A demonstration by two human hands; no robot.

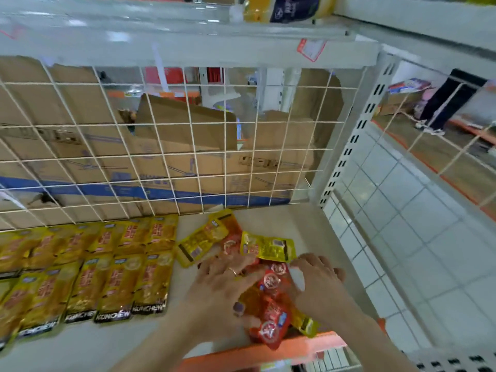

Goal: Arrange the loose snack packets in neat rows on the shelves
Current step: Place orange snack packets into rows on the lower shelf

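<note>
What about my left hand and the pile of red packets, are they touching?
Touching. The head view shows the left hand lying on the red packets, its fingers flat across their top with no gap.

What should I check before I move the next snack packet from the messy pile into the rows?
1. The rows of flat yellow foil packets are straight: ok.
2. There is a bare spot on the white shelf beside the rows: ok.
3. The loose pile of red and yellow packets is sorted by colour: not ok, they are mixed and overlapping.
4. The pile sits back from the orange front edge: not ok, one red packet reaches it.
5. The left hand rests on the pile: ok.
6. The right hand holds just one packet: cannot tell.
</note>
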